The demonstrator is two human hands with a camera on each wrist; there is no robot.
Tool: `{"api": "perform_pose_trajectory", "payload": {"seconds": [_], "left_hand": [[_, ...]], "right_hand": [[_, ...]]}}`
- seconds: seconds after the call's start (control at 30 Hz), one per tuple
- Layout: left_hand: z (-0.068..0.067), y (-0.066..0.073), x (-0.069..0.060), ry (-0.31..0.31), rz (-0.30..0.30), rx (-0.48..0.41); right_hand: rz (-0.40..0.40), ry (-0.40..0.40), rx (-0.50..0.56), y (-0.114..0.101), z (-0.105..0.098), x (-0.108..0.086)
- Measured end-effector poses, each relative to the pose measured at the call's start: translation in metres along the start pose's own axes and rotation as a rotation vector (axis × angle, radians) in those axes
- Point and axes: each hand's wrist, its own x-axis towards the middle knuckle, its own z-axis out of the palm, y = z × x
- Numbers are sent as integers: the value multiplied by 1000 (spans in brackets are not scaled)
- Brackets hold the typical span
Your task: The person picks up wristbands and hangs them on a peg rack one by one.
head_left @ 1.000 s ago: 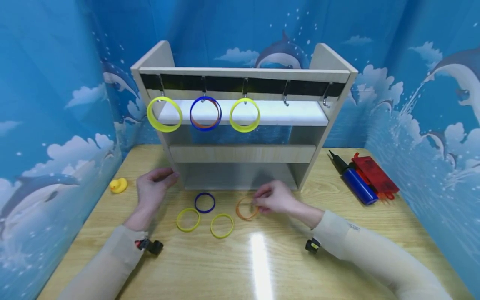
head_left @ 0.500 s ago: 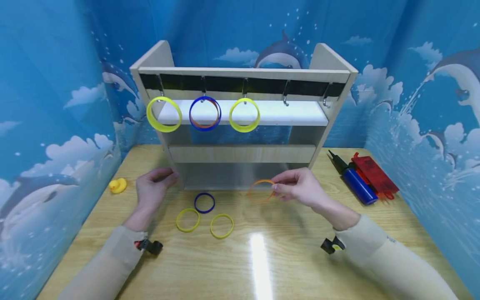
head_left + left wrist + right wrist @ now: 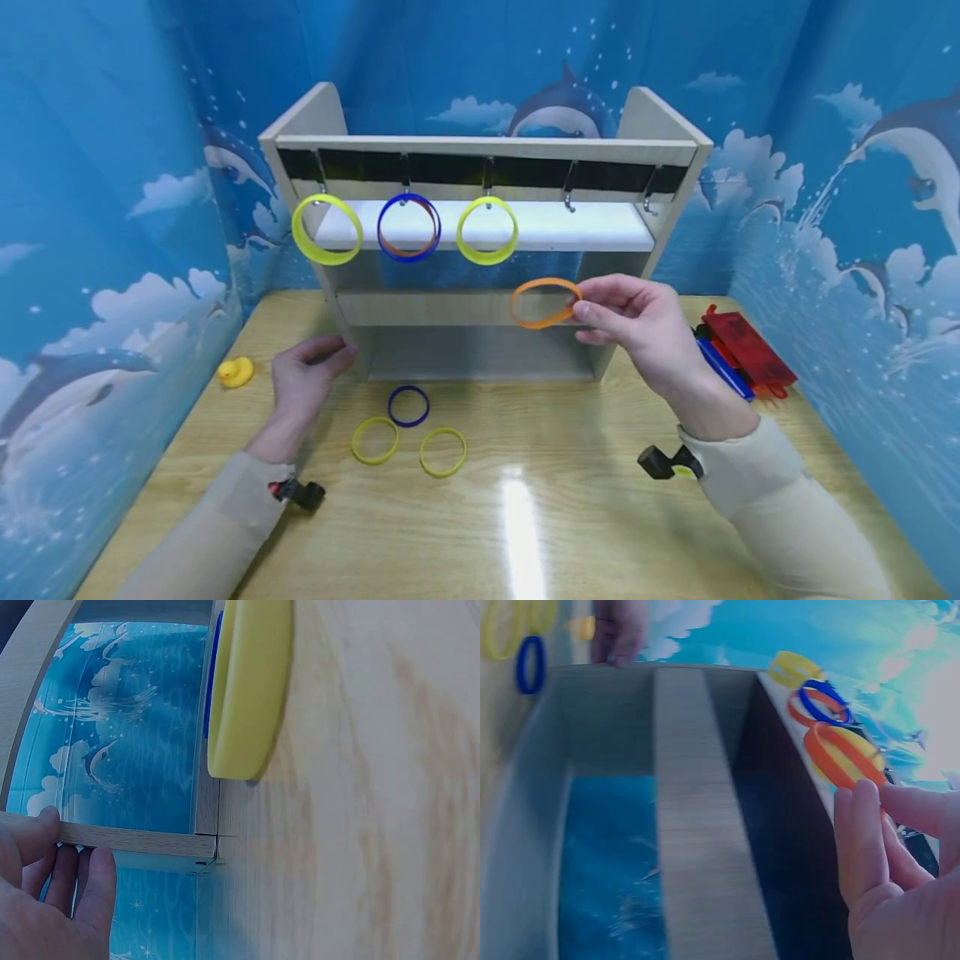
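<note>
In the head view my right hand (image 3: 637,325) pinches an orange wristband (image 3: 551,322) in the air before the middle board of a wooden shelf (image 3: 483,310). My left hand (image 3: 303,375) grips the edge of the shelf's left side panel, thumb on one face and fingers on the other in the left wrist view. From the top rail's hooks hang a yellow wristband (image 3: 302,239), a blue wristband (image 3: 408,258) with an orange one behind it, and another yellow wristband (image 3: 487,257). The two right hooks (image 3: 570,203) carry nothing. A blue (image 3: 408,424) and two yellow wristbands (image 3: 375,462) lie on the table.
A yellow toy duck (image 3: 237,373) sits left of the left hand. At the right, a blue hand pump (image 3: 726,371), partly hidden by the right hand, lies beside a red flat item (image 3: 757,350). Dolphin-printed curtains (image 3: 112,208) surround the table (image 3: 360,533).
My right hand has lifted the orange wristband off the table and carried it up and to the right, in front of the shelf. The left hand has stayed in place.
</note>
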Motion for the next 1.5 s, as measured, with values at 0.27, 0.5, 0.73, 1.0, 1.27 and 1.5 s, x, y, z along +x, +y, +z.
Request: {"api": "perform_pose_trajectory", "payload": {"seconds": [0.27,0.5,0.73,1.0,1.27,1.5], "left_hand": [[1,-2,1,7,4,-9],[2,-2,1,5,19,-6],[2,-2,1,12,17,3],[3,-2,2,17,11,-4],[3,-1,1,10,11,9],[2,-2,2,18,1,-10]], "right_hand": [[-179,197,241,-14,7,14],[-189,323,308,-9,8,23],[-180,294,211,5,11,28],[-169,244,185,11,14,31],[-162,243,185,10,15,33],[-163,242,189,9,18,34]]}}
